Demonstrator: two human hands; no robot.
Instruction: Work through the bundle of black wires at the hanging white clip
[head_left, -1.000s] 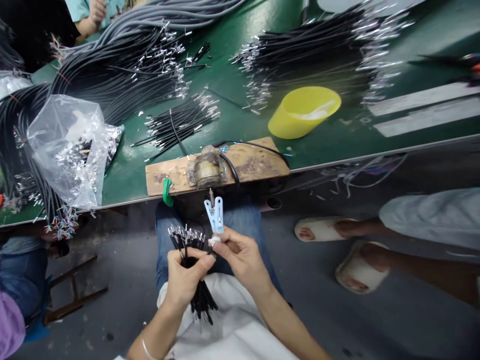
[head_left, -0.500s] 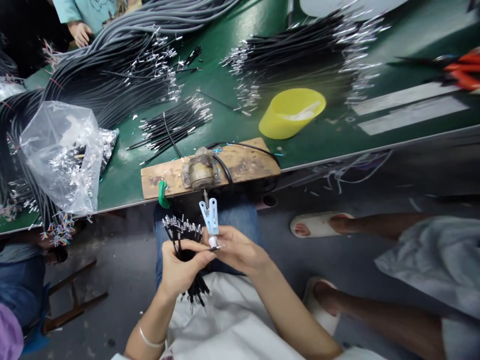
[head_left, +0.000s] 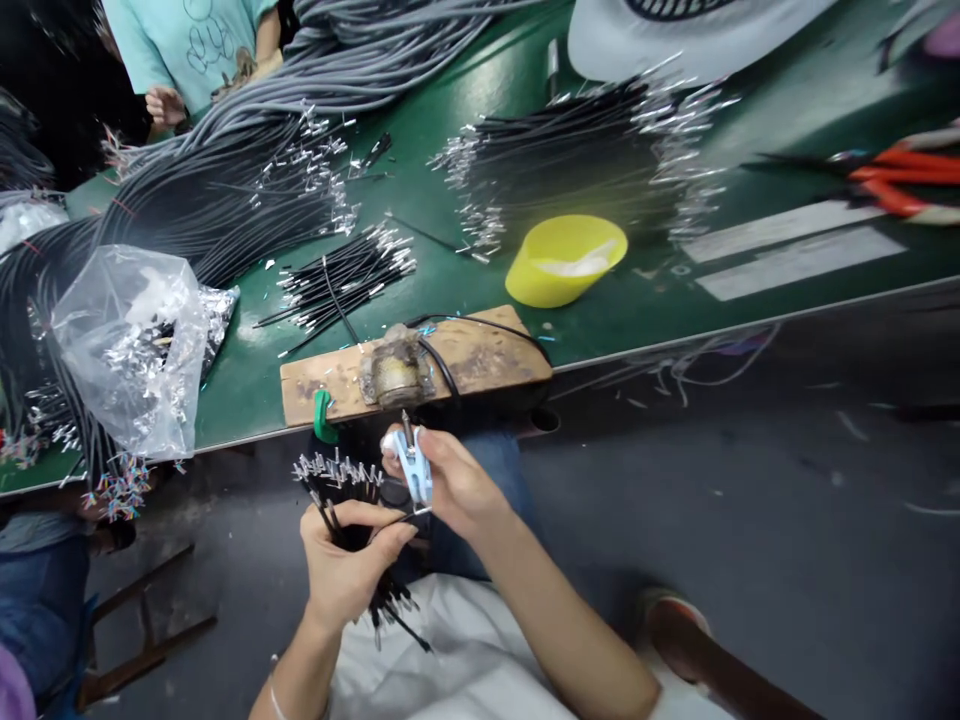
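My left hand (head_left: 349, 565) is closed around a bundle of short black cables (head_left: 341, 490) with silvery ends pointing up. Its thumb and forefinger pinch a single cable, whose pale tip (head_left: 422, 511) reaches the lower end of a light blue clothespin (head_left: 414, 468). Around that clothespin my right hand (head_left: 463, 485) is closed, thumb and fingers on either side. The clothespin hangs from the metal shaft of a small grimy motor (head_left: 397, 370), which is fixed on a wooden board (head_left: 487, 350) at the table's edge.
On the green table (head_left: 450, 275) stand a yellow cup (head_left: 540, 285) and a clear plastic bag (head_left: 127, 340). Cable piles (head_left: 352, 265) lie behind the board. Orange-handled pliers (head_left: 900, 175) rest at right. Another person (head_left: 199, 50) is across the table; someone's leg (head_left: 712, 650) shows lower right.
My right hand has moved up and wrapped round the clothespin. My left hand has shifted slightly left and down with the cables. The view has tilted up; the person at right has mostly left it.
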